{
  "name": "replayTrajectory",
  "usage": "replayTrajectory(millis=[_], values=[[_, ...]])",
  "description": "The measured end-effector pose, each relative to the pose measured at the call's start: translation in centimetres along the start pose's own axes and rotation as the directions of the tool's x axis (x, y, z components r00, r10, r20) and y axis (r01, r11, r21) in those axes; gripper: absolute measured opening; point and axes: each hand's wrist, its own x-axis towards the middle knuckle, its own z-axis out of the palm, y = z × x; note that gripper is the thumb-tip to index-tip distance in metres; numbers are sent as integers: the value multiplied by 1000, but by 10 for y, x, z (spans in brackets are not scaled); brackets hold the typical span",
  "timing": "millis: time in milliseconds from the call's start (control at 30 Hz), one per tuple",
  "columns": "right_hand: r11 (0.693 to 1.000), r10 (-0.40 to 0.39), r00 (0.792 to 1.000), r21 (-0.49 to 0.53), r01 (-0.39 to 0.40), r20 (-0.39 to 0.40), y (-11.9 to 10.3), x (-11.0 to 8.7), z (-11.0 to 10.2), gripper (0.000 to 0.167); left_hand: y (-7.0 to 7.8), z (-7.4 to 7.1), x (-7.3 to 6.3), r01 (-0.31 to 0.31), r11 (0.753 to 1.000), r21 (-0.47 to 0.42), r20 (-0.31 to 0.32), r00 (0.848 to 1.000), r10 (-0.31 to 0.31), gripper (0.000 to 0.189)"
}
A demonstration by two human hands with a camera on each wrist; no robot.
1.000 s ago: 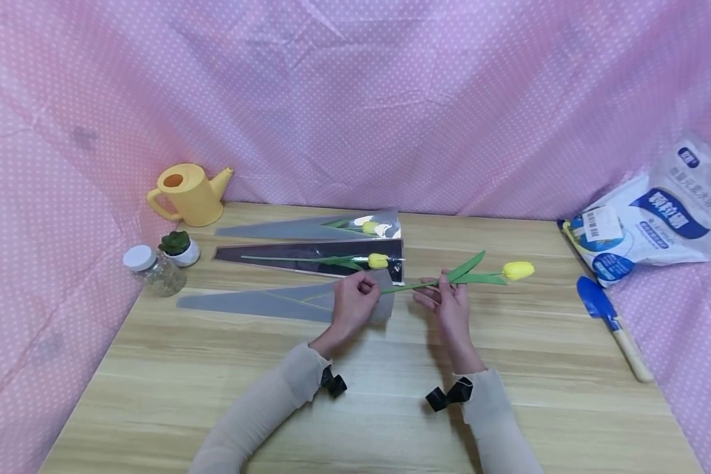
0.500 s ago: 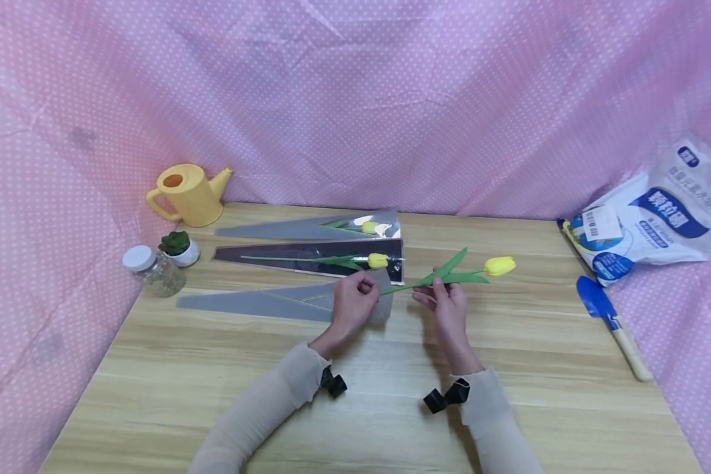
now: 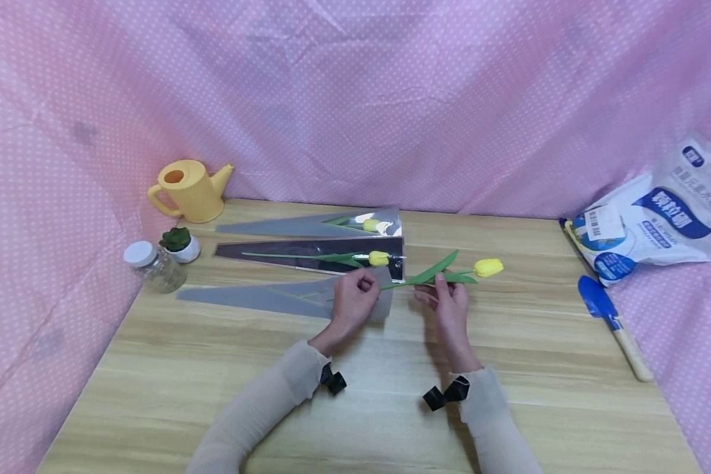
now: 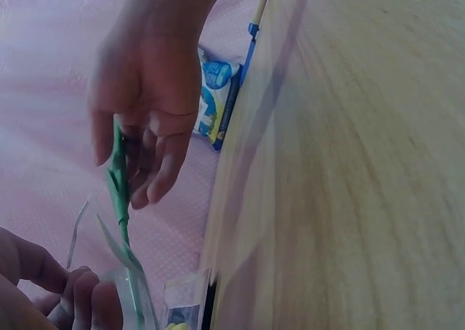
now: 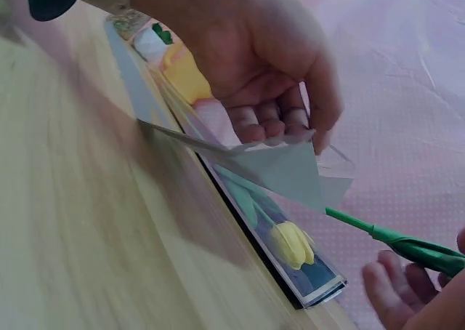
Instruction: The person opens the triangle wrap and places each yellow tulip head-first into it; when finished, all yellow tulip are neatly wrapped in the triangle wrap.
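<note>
My left hand pinches the upper edge of a grey, long tapering flower sleeve and lifts its wide mouth. In my right hand, thumb and fingers grip a yellow tulip by its green stem and leaves. The tulip's bloom points right, and its stem runs left into the sleeve's mouth, where the lower part is mostly hidden by the left hand and the sleeve. Behind them lie a dark sleeve with a yellow tulip in it and a clear grey sleeve with another tulip.
A yellow watering can, a small potted succulent and a lidded clear jar stand at the left. At the right are a white and blue bag and a blue trowel with a wooden handle. A pink dotted cloth hangs behind.
The tulip in my right hand has shifted left, its stem deeper into the grey sleeve, and the right hand's grip now sits nearer the bloom. My left hand has stayed at the sleeve's mouth.
</note>
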Motion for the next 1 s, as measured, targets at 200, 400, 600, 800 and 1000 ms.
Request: replayTrajectory(millis=[200, 400, 600, 800, 1000], values=[[999, -5, 1000, 34, 6, -20, 3, 0, 2, 12, 0, 0, 0, -9, 1000, 7, -6, 1000, 9, 8], [999, 8, 1000, 43, -8, 5, 7, -6, 10, 14, 1, 1, 0, -27, 1000, 9, -29, 999, 27, 9], [999, -7, 1000, 52, 6, 18, 12, -9, 14, 16, 3, 1, 0, -36, 999, 13, -39, 999, 37, 10], [1000, 7, 1000, 24, -8, 16, 14, -11, 17, 18, 2, 2, -1, -37, 999, 18, -37, 999, 37, 9], [1000, 21, 1000, -5, -21, 17, 16, -15, 21, 22, 4, 3, -2, -33, 999, 23, -42, 999, 34, 8]])
